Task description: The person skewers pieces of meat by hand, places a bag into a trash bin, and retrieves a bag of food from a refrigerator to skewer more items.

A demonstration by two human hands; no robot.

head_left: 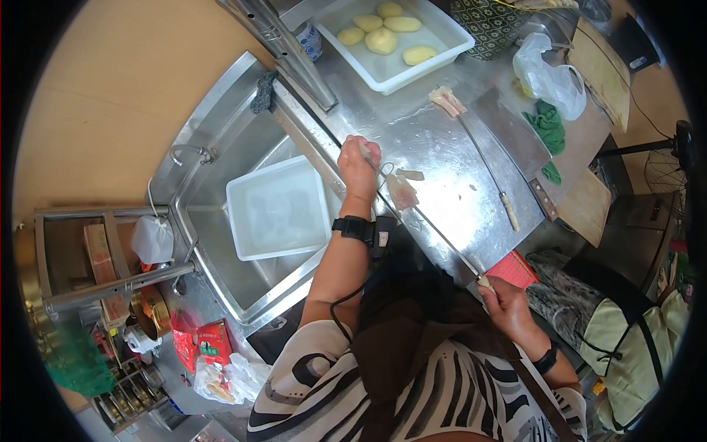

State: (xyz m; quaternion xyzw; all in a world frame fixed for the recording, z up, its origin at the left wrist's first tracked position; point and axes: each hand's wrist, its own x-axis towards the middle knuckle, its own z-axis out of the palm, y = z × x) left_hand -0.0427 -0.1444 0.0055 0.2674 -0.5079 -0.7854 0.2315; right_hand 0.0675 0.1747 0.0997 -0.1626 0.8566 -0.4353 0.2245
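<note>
My right hand [508, 308] is closed round the wooden handle of a long metal skewer [445, 237], which slants up and left across the counter. At its far end my left hand [359, 163] is closed, with a pale bit of meat [364, 150] showing between the fingers; most of it is hidden in the fist. A flat pink and white meat piece [402, 191] lies beside the left hand, overlapping the skewer in this view. Next to it are a thin scrap [410, 175] and a wire loop. Further right rests a second skewer [482, 152] with meat [446, 101] on its tip.
A cleaver [512, 132] lies on the steel counter by a green cloth [547, 125] and plastic bag [549, 74]. Peeled potatoes [381, 40] sit in a white tray [384, 82] at the back. Left is a sink [213, 258] holding a white tub [280, 208]. A red basket [513, 270] stands below the counter's edge.
</note>
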